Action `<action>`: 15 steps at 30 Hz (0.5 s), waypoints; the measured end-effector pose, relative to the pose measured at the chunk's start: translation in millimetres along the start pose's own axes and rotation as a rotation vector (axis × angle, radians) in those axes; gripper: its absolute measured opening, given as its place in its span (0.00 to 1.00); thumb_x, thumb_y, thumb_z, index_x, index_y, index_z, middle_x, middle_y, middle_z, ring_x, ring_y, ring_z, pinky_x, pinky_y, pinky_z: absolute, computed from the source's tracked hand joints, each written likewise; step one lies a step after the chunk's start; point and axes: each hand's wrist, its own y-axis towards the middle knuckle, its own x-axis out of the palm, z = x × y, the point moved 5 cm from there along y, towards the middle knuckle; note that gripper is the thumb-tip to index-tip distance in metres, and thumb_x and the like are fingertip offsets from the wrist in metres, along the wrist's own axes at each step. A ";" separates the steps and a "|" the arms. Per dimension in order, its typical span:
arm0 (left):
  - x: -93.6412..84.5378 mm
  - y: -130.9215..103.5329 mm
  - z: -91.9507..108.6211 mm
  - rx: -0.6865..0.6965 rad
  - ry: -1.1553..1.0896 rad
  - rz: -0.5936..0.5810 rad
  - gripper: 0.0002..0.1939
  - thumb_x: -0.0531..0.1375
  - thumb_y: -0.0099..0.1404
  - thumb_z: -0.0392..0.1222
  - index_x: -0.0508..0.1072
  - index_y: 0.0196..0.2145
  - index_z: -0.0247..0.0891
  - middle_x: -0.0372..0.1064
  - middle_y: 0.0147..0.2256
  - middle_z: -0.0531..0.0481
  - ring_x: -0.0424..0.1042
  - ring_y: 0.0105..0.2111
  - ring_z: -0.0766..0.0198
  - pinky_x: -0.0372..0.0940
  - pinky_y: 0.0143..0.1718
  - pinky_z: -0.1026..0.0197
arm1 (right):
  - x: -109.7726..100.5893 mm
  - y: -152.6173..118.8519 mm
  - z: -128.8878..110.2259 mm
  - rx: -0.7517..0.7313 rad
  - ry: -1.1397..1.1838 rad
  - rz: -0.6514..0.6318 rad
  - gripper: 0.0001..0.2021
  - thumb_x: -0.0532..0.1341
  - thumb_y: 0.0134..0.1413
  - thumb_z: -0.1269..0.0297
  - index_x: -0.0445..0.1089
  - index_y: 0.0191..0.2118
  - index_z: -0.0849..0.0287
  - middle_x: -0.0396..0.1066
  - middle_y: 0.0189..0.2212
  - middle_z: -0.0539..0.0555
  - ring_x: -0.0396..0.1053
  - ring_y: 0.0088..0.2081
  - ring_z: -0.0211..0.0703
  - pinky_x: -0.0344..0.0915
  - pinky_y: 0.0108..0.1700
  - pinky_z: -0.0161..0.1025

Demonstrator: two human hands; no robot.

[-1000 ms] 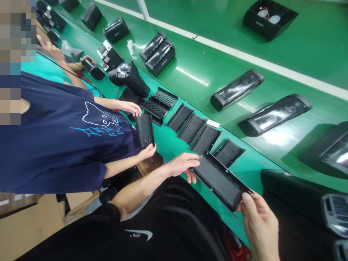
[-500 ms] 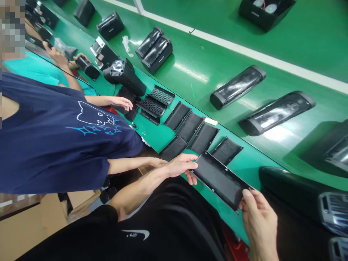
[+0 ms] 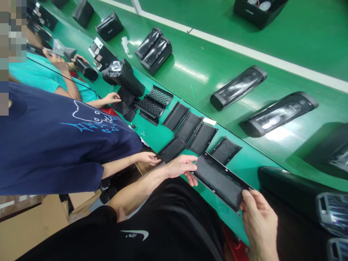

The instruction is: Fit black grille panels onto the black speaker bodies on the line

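Note:
A black rectangular speaker grille (image 3: 220, 181) is held between my two hands, its curved inner side facing up and small clips along its long edges. My left hand (image 3: 181, 167) pinches the left end, thumb on top and fingers beneath. At the opposite end, my right hand (image 3: 258, 214) grips the corner between thumb and fingers. Just beyond lie several similar grilles on the green table: one (image 3: 226, 150) close behind the held piece, another (image 3: 203, 137) to its left, and one (image 3: 172, 149) near a co-worker's hand.
At my left a co-worker in a navy shirt (image 3: 54, 145) reaches to the table (image 3: 246, 165). Perforated black panels (image 3: 152, 105) and a black speaker (image 3: 127, 78) stand farther along. Speakers (image 3: 239, 87) rest on the green floor. A large dark case (image 3: 285, 181) is at my right.
The co-worker's far hand has drawn back to the left. Their near hand now shows more clearly at the edge of a grille. My hands and the held grille stay nearly still.

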 end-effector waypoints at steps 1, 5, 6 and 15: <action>-0.2 -0.1 0.0 0.000 -0.002 -0.003 0.21 0.67 0.60 0.48 0.69 0.45 0.34 0.76 0.31 0.46 0.81 0.26 0.55 0.74 0.28 0.60 | 0.3 -0.2 -0.5 0.002 0.013 0.002 0.26 0.77 0.41 0.47 0.72 0.40 0.59 0.65 0.22 0.46 0.58 0.21 0.35 0.53 0.21 0.33; -2.8 -0.6 -0.7 -0.027 0.003 -0.021 0.23 0.67 0.60 0.49 0.68 0.48 0.34 0.76 0.34 0.45 0.81 0.26 0.56 0.73 0.28 0.59 | 2.0 -1.5 -3.3 0.018 0.079 0.012 0.27 0.79 0.37 0.50 0.72 0.39 0.60 0.67 0.23 0.46 0.60 0.22 0.34 0.58 0.24 0.32; -3.8 -0.7 -0.9 -0.038 0.009 -0.021 0.24 0.67 0.61 0.49 0.67 0.48 0.34 0.76 0.35 0.45 0.81 0.26 0.57 0.73 0.28 0.60 | 2.6 -1.9 -4.3 0.021 0.083 0.013 0.27 0.80 0.36 0.50 0.73 0.39 0.60 0.67 0.24 0.46 0.61 0.23 0.34 0.58 0.24 0.32; -8.1 -2.7 0.3 -0.085 0.151 -0.019 0.22 0.64 0.64 0.50 0.65 0.50 0.35 0.76 0.26 0.47 0.75 0.19 0.63 0.67 0.24 0.64 | 6.6 -3.8 -9.9 0.041 0.135 0.058 0.29 0.82 0.28 0.52 0.74 0.37 0.60 0.69 0.25 0.46 0.61 0.22 0.31 0.58 0.25 0.30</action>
